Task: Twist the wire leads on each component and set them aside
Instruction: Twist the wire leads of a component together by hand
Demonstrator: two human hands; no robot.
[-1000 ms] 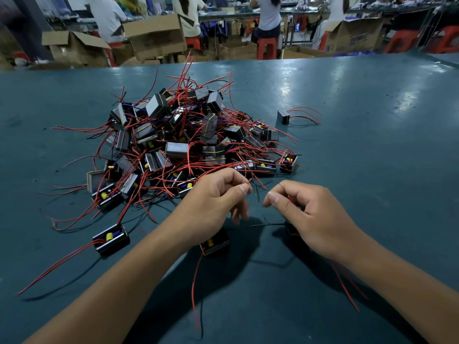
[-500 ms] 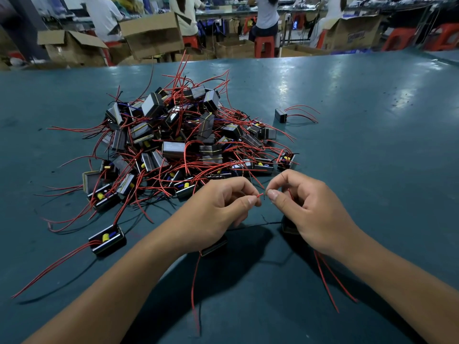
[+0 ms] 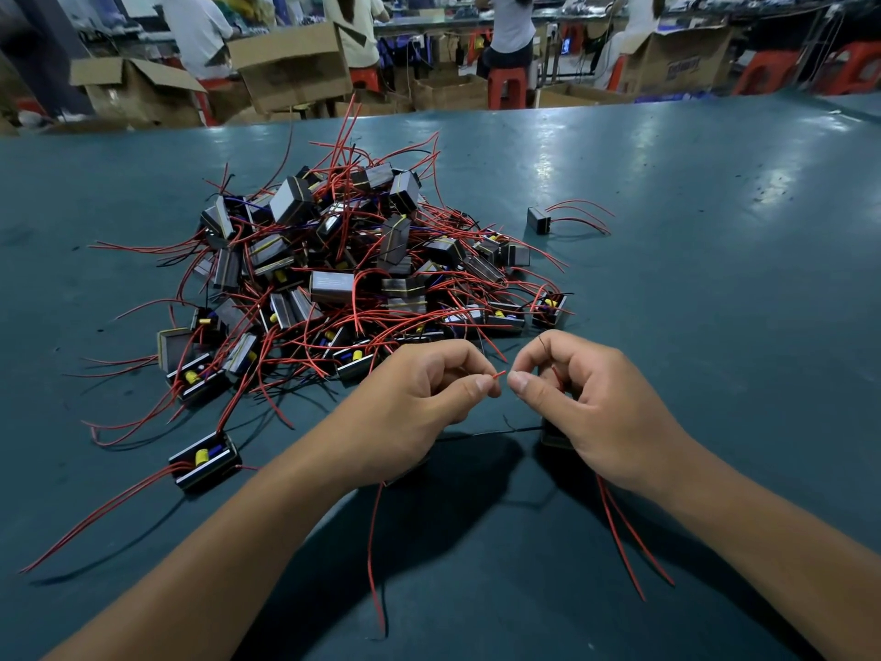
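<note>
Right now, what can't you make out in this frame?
- Component under the left hand: hidden by the palm, head view.
- Component under the right hand: mostly covered.
- Whether the leads are twisted: too small.
- Pile count: tangled, overlapping.

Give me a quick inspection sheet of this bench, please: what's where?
Surface: teal table, scuffed.
Job's things: heap of components with red leads; one lone component far right of it.
Clutter: nothing seen.
Hands: left hand pinches a red lead tip; right hand pinches close by.
Cables: loose red leads trail under the wrists.
Surroundings: cardboard boxes, red stools, seated people.
</note>
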